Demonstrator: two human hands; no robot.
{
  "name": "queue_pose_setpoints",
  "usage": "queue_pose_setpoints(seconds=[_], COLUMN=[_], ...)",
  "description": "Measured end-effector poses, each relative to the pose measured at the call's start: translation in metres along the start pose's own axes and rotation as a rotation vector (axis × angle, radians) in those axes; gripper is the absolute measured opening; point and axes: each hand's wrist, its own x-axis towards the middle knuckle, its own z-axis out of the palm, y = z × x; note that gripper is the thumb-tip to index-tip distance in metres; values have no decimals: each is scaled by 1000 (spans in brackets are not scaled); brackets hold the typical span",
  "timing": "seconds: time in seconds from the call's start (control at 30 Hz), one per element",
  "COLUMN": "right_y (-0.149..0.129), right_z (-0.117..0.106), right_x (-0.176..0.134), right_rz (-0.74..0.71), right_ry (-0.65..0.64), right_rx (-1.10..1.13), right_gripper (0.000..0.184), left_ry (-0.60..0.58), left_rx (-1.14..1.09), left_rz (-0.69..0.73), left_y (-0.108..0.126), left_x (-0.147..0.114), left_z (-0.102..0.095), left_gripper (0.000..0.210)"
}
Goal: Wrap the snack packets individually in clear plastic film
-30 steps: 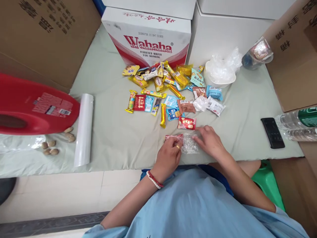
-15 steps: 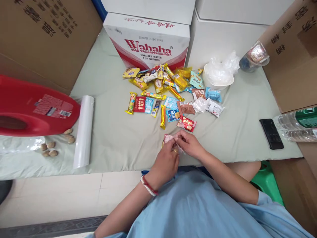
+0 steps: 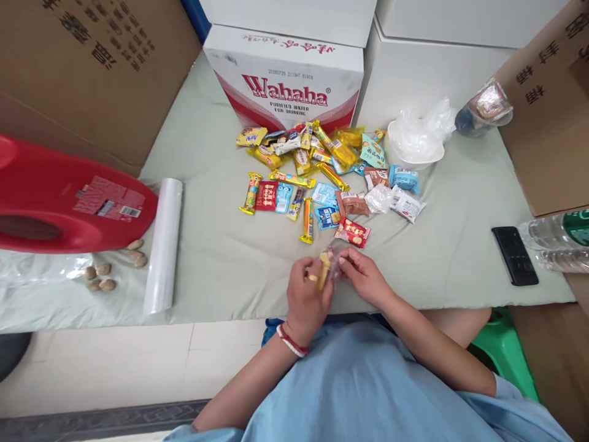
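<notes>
Near the table's front edge, my left hand (image 3: pixel 307 301) is closed around a small clear plastic bag (image 3: pixel 332 261) with something yellow in it, partly hidden by the fingers. My right hand (image 3: pixel 367 279) pinches the bag's right side between thumb and fingertips. Just beyond the hands lie a red snack packet (image 3: pixel 352 232) and a yellow-wrapped snack stick (image 3: pixel 308 220). Behind these, several wrapped snacks are spread out, among them a blue biscuit packet (image 3: pixel 327 218) and a brown packet (image 3: pixel 353 203). Farther back is a heap of yellow snack packets (image 3: pixel 301 161).
A white bowl (image 3: pixel 409 161) holding clear plastic bags stands behind the snacks. Left are a plastic roll (image 3: pixel 163 245), walnuts (image 3: pixel 107 285) and a red jug (image 3: pixel 92 205). A phone (image 3: pixel 514 256) and bottles (image 3: pixel 552 230) lie right. A Wahaha carton (image 3: pixel 289 80) stands at the back.
The bag has turned in my hands, and more of its yellow content shows. My right hand has shifted to the bag's right side. The whole view has slid slightly.
</notes>
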Motion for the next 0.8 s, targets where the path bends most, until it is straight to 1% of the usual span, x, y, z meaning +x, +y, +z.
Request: queue_pose_setpoints(seconds=[0.07,0.1,0.13,0.2,0.27,0.33,0.43,0.5,0.57,0.6,0.67,0.73,0.8], right_y=[0,1,3,8,13,18,22,21,17,12,-4,-26,-50], right_z=[-2,-4,-7,-16,-24,-30,-33,-36,-48,-58,-91,-136,-188], right_x=[-13,-20,-25,-32,-35,-35,-37,-38,-37,-35,-27,-12,8], right_rz=[83,113,134,153,140,100,54,36,5,-17,-69,-145,-228], right_ry=[23,44,69,114,146,162,129,99,116,160,316,522,696], right_rx=[222,305,358,372,298,199,93,42,-16,-47,-104,-122,-58], right_gripper=[43,46,48,49,51,58,61,60,61,62,61,60,54], left_ry=[63,63,36,-91,-251,-378,-496,-515,-461,-415,-293,-179,-114], left_rx=[68,89,97,70,-12,-118,-224,-247,-246,-229,-161,-34,58], left_rz=[188,269,331,414,476,515,524,512,463,418,319,223,128], left_y=[11,14,17,18,17,17,16,10,-2,-12,-36,-64,-91], left_x=[-5,-7,-9,-13,-15,-16,-15,-15,-16,-18,-22,-29,-36], left_z=[0,0,0,2,4,5,3,-2,-10,-15,-28,-42,-52], left_gripper=[38,41,44,45,43,36,28,33,39,41,40,32,26])
